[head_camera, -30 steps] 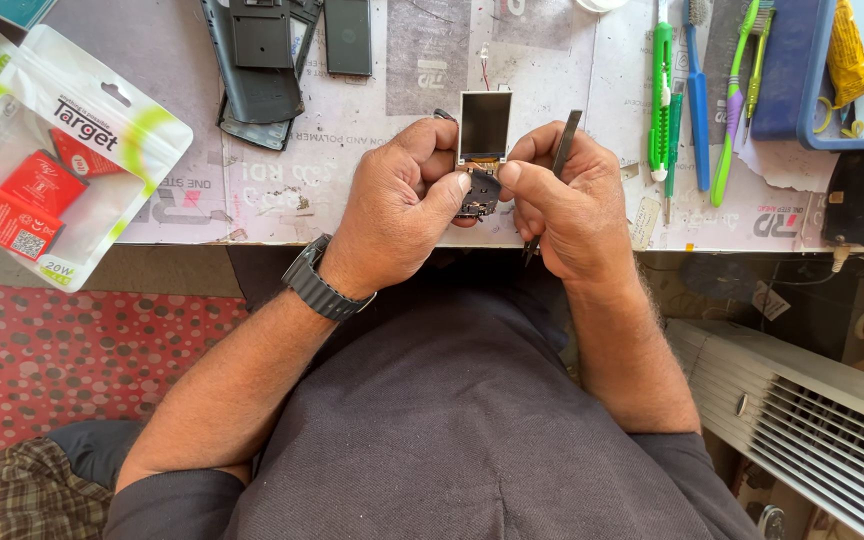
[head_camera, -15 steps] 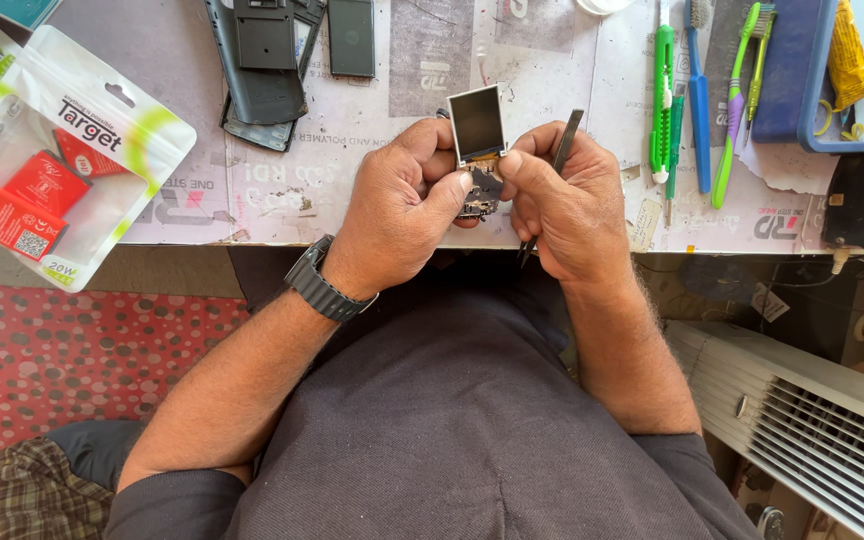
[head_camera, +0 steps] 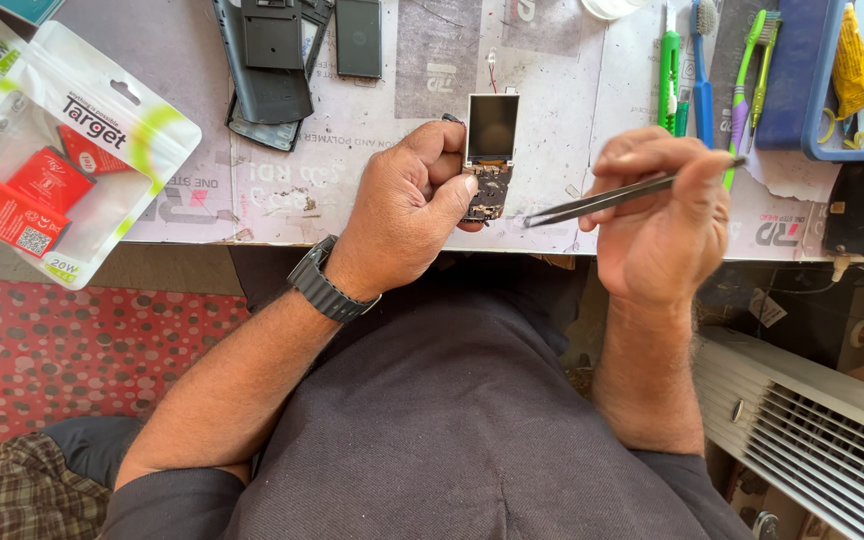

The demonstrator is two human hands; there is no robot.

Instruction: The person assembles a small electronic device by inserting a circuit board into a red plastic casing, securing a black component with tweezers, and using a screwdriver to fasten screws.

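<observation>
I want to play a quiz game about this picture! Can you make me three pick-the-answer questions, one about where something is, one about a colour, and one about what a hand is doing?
1. Where is the small screen?
A. On the red dotted floor
B. In the left hand, above the circuit board
C. Inside the blue tray

2. What colour is the toothbrush lying just left of the blue toothbrush?
A. Green
B. Pink
C. Black

3. What is the right hand doing?
A. Lying flat and empty
B. Holding tweezers pointed toward the circuit board
C. Holding a cup

Answers:
1. B, since the left hand grips the circuit board with the screen standing up from it.
2. A, since its handle is bright green.
3. B, since the tweezers are pinched in its fingers, with their tip close to the board.
</observation>
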